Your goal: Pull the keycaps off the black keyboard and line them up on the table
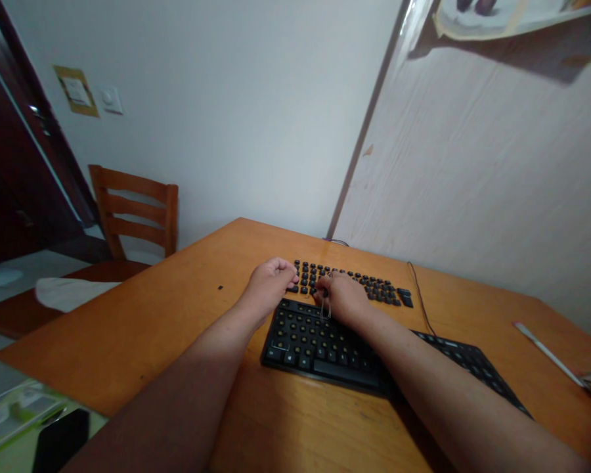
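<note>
A black keyboard [295,341] lies on the wooden table, many of its left-side keys stripped to bare switches. Behind it, loose black keycaps [380,291] are laid out in rows. My right hand [345,297] is over the keyboard's back edge, its fingers closed on a keycap puller with thin wire loops [326,309] hanging down. At the left end of the keycap rows, my left hand [272,279] has its fingers pinched together; whatever is between them is hidden. My right forearm covers part of the keyboard.
One small dark keycap [220,287] lies apart on the table [177,328] at left. A cable [422,299] runs behind the keyboard. A white stick-like object [546,351] lies at right. A wooden chair [138,203] stands beyond the left edge, and the wall is behind.
</note>
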The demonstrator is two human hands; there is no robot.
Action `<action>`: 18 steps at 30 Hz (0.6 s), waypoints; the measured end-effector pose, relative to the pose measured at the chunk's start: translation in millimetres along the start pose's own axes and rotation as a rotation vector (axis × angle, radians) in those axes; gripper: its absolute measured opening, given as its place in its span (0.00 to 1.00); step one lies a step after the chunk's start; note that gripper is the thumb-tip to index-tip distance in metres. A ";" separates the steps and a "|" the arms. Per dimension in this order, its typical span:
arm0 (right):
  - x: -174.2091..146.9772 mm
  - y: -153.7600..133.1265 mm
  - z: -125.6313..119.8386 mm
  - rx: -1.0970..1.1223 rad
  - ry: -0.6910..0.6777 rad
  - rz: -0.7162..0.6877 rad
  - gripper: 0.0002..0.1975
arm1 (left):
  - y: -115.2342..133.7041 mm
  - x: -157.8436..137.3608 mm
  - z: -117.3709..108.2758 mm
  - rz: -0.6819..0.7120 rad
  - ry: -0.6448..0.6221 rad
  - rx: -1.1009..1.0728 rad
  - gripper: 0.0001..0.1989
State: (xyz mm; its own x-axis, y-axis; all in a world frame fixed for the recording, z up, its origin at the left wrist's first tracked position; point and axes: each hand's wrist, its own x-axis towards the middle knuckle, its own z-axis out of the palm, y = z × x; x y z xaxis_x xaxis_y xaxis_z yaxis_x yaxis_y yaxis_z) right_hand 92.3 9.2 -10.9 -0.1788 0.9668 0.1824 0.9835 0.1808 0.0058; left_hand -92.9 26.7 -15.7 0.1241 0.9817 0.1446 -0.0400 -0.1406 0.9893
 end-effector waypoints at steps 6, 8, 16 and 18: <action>-5.9 4.8 -10.8 0.110 0.086 0.027 0.17 | 0.4 0.5 -0.7 -0.001 -0.003 -0.007 0.08; -9.0 10.4 -16.3 0.189 0.126 0.041 0.19 | 0.0 0.7 -0.7 0.005 -0.005 -0.005 0.08; -33.0 30.1 -27.9 0.735 0.206 0.053 0.17 | -4.2 -1.1 -0.4 0.074 -0.079 0.098 0.08; -41.7 27.4 -31.1 0.875 0.192 0.119 0.12 | -3.2 -3.1 0.5 0.083 -0.100 0.129 0.07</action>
State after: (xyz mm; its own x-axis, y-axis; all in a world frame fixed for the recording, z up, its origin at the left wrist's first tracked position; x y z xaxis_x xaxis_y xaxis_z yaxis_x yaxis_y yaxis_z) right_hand 127.6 -31.8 12.2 0.0071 0.9554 0.2953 0.6090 0.2301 -0.7590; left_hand -92.7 24.1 -19.3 0.2240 0.9491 0.2213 0.0727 -0.2427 0.9674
